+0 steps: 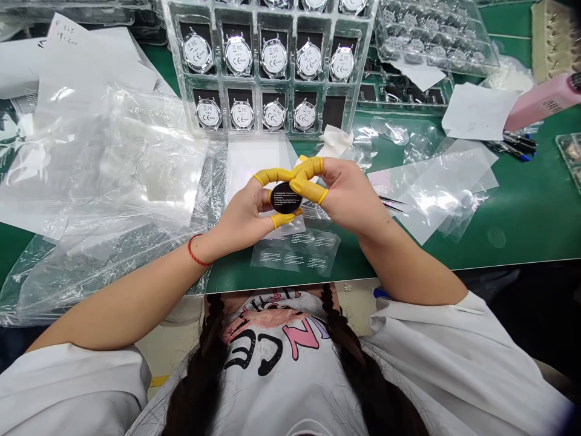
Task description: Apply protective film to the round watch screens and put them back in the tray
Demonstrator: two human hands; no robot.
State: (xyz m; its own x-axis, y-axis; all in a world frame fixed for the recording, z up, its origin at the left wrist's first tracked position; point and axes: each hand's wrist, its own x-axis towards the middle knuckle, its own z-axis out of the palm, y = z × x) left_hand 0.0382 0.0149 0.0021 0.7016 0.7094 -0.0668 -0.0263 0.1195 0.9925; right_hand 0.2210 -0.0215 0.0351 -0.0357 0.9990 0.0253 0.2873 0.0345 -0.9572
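My left hand and my right hand hold a round black watch-like disc between them, pinched by fingertips in yellow finger cots. White instruction text is printed on its face, probably on a film. Beneath my hands lies a clear sheet of round printed films. A red string bracelet circles my left wrist. Metal tweezers lie just beyond my right hand, partly under clear film.
A clear compartment tray holds several round watches with white labels straight ahead. Crumpled plastic bags cover the left of the green mat. Loose clear sheets lie right, with papers, pens and a pink bottle further back.
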